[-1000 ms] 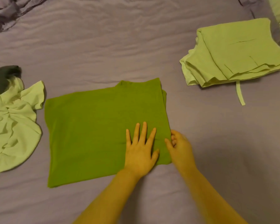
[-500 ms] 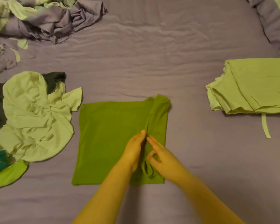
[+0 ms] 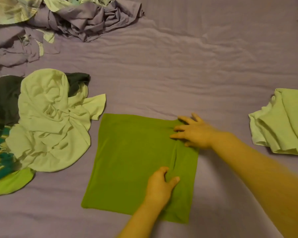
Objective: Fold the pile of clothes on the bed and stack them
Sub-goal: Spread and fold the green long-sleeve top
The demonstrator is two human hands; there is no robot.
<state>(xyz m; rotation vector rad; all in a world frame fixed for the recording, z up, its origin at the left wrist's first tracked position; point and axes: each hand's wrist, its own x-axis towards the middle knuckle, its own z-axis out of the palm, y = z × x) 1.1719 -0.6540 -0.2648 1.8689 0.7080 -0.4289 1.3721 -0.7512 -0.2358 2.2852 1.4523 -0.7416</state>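
Lying mid-bed between an unfolded heap (image 3: pixel 46 121) and a folded stack (image 3: pixel 282 124), the green garment (image 3: pixel 132 160) is being flattened: the right hand (image 3: pixel 193 133) is pressing with spread fingers while the left hand (image 3: pixel 159 184) is curling (apparently pinching) the fold's ridge to keep it aligned.

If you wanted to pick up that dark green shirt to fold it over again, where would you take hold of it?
Probably by the two right-hand corners of the dark green shirt, coming from the right, where both hands already are. The right hand lies flat near the far corner; the left hand has a grip on a wrinkle lower down. The shirt lies flat, so a pinch at its free edge lifts it evenly.
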